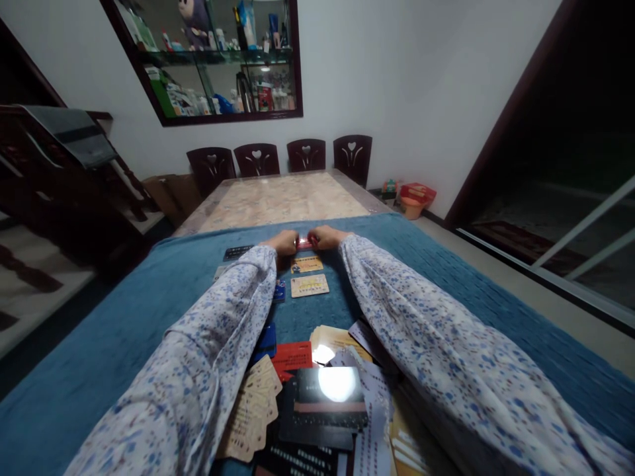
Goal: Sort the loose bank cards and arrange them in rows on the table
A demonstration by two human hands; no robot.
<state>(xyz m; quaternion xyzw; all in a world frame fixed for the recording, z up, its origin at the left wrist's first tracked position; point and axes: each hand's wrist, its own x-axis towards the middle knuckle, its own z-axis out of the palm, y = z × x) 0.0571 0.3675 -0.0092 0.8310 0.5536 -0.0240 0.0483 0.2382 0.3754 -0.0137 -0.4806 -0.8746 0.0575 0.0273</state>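
Both arms in flowered sleeves reach far forward over a blue cloth (124, 317). My left hand (284, 242) and my right hand (327, 237) meet at the far edge of the cloth, each pinching one end of a small red card (304, 243) that glares under the light. Just nearer to me lie an orange card (306, 264) and a pale card (309, 285) flat on the cloth. A dark card (238, 252) lies left of my left hand. Close to my body is a loose heap of cards (317, 396), dark, red, tan and white.
Beyond the cloth the marble table top (278, 198) runs to several dark chairs (258, 158) by the wall. A glass wall cabinet (223, 59) hangs above. A red bin (417, 197) stands on the floor at right, a sliding door (570, 231) farther right.
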